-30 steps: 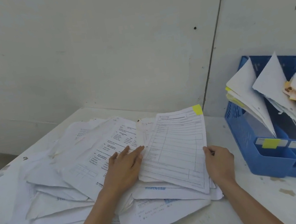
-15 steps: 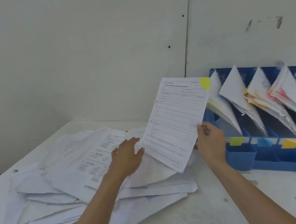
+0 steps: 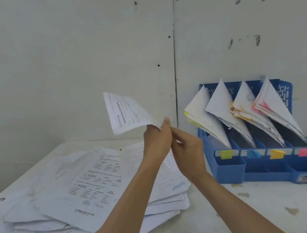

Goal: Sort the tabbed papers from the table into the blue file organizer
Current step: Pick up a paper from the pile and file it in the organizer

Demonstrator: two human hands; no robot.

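Head camera, as I log it. Item: left hand (image 3: 157,141), centre frame, raised, thumb and fingers pinching the lower corner of one printed sheet (image 3: 126,112), which stands curled toward 11 o'clock, clear of the table (image 3: 242,212). Item: right hand (image 3: 188,152), just beside the left at its 4 o'clock, fingers stretched toward it; whether it grips the sheet I cannot tell. Item: loose pile of papers (image 3: 79,187), at 8 o'clock. Item: blue organizer (image 3: 266,171), at 3 o'clock by the wall (image 3: 60,60), four slots holding leaning papers, front strip tabbed yellow, blue, orange, pink.
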